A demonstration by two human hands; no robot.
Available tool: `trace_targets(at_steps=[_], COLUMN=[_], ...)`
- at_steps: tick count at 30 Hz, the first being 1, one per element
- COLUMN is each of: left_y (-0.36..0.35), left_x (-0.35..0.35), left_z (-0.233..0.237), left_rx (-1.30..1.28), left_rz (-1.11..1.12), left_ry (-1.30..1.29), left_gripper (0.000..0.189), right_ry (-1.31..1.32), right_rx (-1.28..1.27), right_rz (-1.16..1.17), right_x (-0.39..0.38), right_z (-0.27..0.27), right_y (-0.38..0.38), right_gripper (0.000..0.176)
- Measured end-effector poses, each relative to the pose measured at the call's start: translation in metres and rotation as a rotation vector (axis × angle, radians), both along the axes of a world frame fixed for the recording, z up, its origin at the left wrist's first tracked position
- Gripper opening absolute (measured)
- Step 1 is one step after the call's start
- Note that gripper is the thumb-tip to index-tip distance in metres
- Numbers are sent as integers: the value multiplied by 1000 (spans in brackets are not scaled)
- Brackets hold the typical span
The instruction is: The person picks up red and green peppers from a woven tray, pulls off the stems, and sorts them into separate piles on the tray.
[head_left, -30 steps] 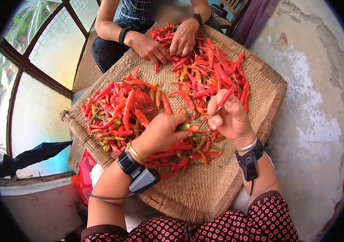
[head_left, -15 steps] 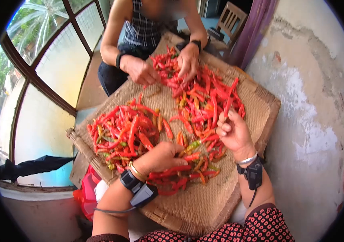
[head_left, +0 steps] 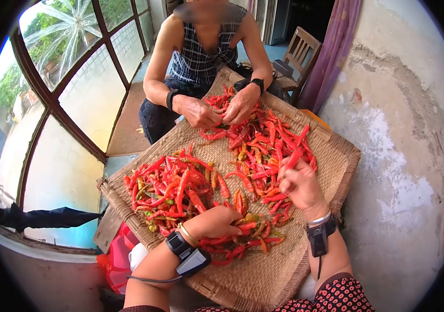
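My right hand (head_left: pixel 302 188) is raised over the right side of the woven tray (head_left: pixel 279 268), its fingers closed on a red chili pepper (head_left: pixel 295 157) that points up. Low over the near pile of chili peppers (head_left: pixel 255 242), my left hand (head_left: pixel 214 222) has its fingers curled together; what they hold, if anything, is hidden. To its upper left lies a heap of mostly red chili peppers (head_left: pixel 162 190). A longer heap of chili peppers (head_left: pixel 263 138), with some orange and green ones, stretches toward the tray's far corner.
Across the tray sits another person (head_left: pixel 209 57), both hands (head_left: pixel 216 112) together over the far peppers. Windows (head_left: pixel 76 119) line the left, with a black umbrella (head_left: pixel 55 218) below. A bare wall (head_left: pixel 388 151) stands right, a wooden chair (head_left: pixel 300 57) behind.
The view has tilted up a little. My right hand still holds up a red chili pepper, and my left stays low at the near pile. The other person's hands have come together.
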State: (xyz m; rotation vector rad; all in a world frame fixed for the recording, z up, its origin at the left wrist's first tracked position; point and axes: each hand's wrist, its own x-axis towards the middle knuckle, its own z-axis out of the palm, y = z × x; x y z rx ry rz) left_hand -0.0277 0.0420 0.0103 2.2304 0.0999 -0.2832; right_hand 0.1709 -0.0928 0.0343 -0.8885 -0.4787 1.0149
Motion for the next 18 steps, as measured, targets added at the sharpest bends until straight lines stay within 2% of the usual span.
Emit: trace_targets(at_steps=[3,4,6,7,8,9,10,11,12,14,16,18], left_y=[-1,-3,-4,-5,-4,-2,0,1,-2,-1,-2,-6], left_x=[-1,2,2,2,2,2,3,3,5,5,4,5], left_z=[-7,-2,2,2,2,-2,-7,-11,-4,5,-1,5], left_rx=[40,54,71,-116,-303,-303,-508,-714,-763,-754,-701,-691], left_rz=[-63,-45,-28,81,190,191,279,368,420,427,420,387], left_ry=[-76,-38,3,-34,-72,-72,-57,-39,-132,-81,-62,-19], left_gripper=[28,27,26,27,30,30,26,22,19,17,15,15], right_ry=[-91,-90,-753,-751,-1044,-1336,-988,-834,-732,-621,-418,-431], right_rx=[40,39,-347,-345,-486,-627,-570,-484,-442,-407,-378,-374], right_rz=[-211,-211,-393,-393,-297,-189,-137,-20,47,112,322,402], right_x=[19,25,31,29,25,18,6,5,-5,-21,-30,-32], right_z=[2,-4,-16,-14,-10,-3,3,-2,4,11,7,-4], right_y=[6,9,17,15,10,7,7,7,7,8,7,9], right_gripper=[23,23,21,21,20,20,19,23,24,25,25,24])
